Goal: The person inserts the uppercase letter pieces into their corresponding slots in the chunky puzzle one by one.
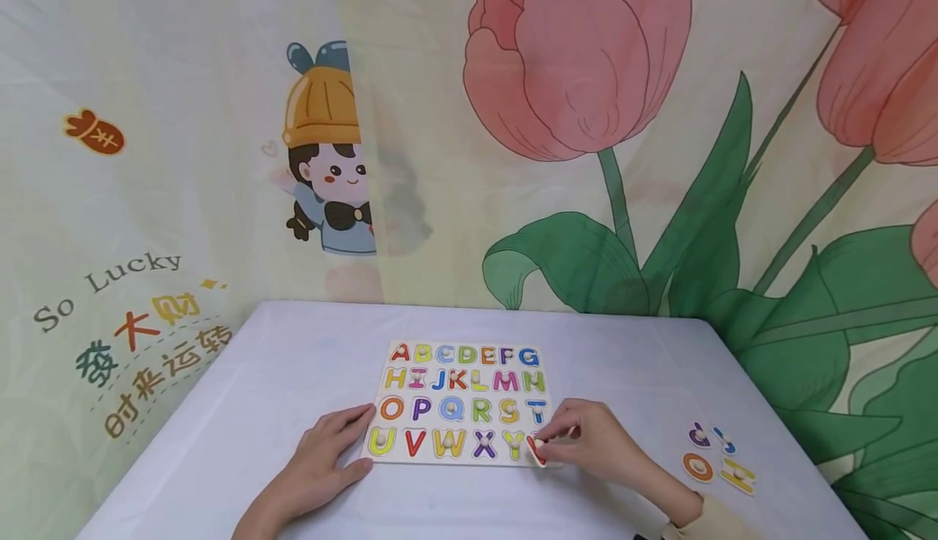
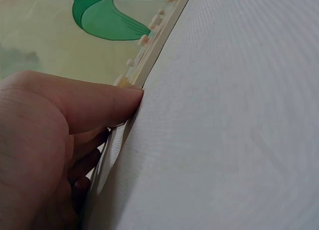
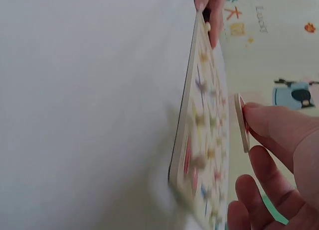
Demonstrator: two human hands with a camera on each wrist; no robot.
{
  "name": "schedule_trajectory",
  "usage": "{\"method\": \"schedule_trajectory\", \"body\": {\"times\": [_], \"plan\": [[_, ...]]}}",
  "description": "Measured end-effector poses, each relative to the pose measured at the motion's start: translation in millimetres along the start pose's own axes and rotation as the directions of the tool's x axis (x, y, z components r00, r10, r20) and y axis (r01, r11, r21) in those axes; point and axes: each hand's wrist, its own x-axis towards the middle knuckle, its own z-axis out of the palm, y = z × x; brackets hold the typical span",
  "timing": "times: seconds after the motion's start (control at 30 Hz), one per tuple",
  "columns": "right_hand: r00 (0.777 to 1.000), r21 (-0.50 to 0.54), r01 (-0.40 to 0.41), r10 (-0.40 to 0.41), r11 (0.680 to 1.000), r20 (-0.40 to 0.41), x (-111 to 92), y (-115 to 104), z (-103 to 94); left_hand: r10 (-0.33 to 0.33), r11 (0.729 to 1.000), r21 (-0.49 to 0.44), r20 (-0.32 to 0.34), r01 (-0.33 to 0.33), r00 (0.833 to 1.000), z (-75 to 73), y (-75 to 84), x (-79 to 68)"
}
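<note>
The wooden alphabet puzzle board (image 1: 469, 422) lies on the table, most of its letters topped with small knobs. My right hand (image 1: 597, 446) pinches a red letter piece (image 1: 538, 453), which looks like a V, between thumb and fingers. The piece is tilted over the board's front right corner; in the right wrist view it shows edge-on, apart from the board. My left hand (image 1: 315, 463) rests at the board's front left corner with fingers extended against the left side. In the left wrist view its thumb (image 2: 107, 103) touches the board's edge.
Right of my right hand lie loose letter pieces: a purple P (image 1: 699, 435), a blue J (image 1: 724, 440), an orange O (image 1: 698, 467) and a yellow H (image 1: 737, 476). A white cloth covers the table (image 1: 308, 361). Behind it hangs a printed curtain (image 1: 432, 116) with tulips.
</note>
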Motion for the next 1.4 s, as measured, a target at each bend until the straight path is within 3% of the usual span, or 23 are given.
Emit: {"method": "schedule_trajectory", "body": {"times": [0.33,0.77,1.07,1.4], "plan": [[0.997,0.050,0.067,-0.066,0.996,-0.027,38,-41,48.8,0.023,1.000,0.006,-0.015,-0.022,1.000,0.9,-0.2,0.8],[0.995,0.072,0.058,-0.051,0.996,-0.084,70,-64,102.1,0.021,1.000,0.013,-0.012,-0.020,1.000,1.6,-1.2,1.3],[0.995,0.046,0.061,-0.057,0.997,-0.083,84,-76,124.9,0.049,0.999,0.015,-0.024,-0.049,0.999,2.7,-3.3,1.6],[0.998,0.044,0.023,-0.020,0.999,-0.066,89,-80,137.1,0.049,0.999,0.015,-0.020,-0.049,0.999,3.1,-4.6,1.4]]}}
